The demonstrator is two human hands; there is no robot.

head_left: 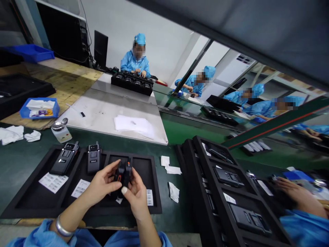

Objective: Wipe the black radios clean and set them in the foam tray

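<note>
Between my left hand (102, 181) and my right hand (137, 193) is a black handheld radio (123, 175) with orange accents, seen edge-on. The fingers and thumbs of both hands close around its sides. Beneath it lies a black foam tray (158, 202) with several compartments. Two similar radios lie face down in the left compartments: one radio (64, 158) at far left, another radio (94, 159) nearer my left hand. White barcode label sheets (53, 182) rest in the tray, and another label sheet (149, 197) shows beside my right hand.
Stacked foam trays (205, 164) holding devices stand at right, near a co-worker's hand (300, 193). White paper scraps (174, 192) lie beside my tray. Behind it are a dispenser bottle (61, 132), a blue bin (38, 108) and white sheets (133, 125). Several co-workers in blue sit farther back.
</note>
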